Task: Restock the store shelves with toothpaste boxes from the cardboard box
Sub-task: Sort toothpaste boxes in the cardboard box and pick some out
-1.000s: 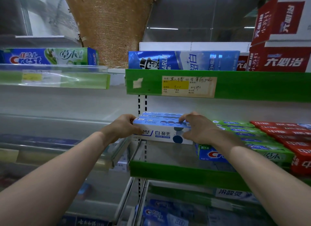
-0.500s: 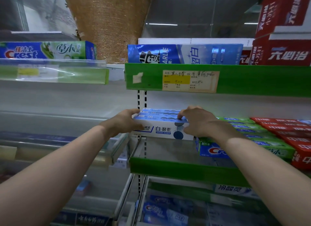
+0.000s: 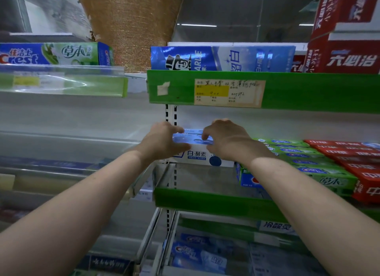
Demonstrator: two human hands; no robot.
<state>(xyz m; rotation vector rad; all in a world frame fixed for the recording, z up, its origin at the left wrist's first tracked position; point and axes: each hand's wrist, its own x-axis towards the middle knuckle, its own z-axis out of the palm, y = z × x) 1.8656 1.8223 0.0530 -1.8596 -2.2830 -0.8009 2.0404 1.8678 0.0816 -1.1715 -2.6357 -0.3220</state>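
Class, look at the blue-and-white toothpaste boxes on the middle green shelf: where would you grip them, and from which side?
Grip the toothpaste boxes near their two short ends, coming from the front, much as the left hand and right hand sit now. They lie flat with a long face toward the aisle, green boxes sit close on the right, and the upper shelf limits room overhead.

We see a toothpaste box (image 3: pixel 197 155) that is bright blue on top and white on the front, with blue writing and a dark blue dot. The shelf edge (image 3: pixel 308 90) is green, and its label (image 3: pixel 228 93) is yellow and cream. We see green boxes (image 3: pixel 320 169) with blue ends, and red boxes (image 3: pixel 353 152) with white writing. The woven mat (image 3: pixel 131 25) is brown.
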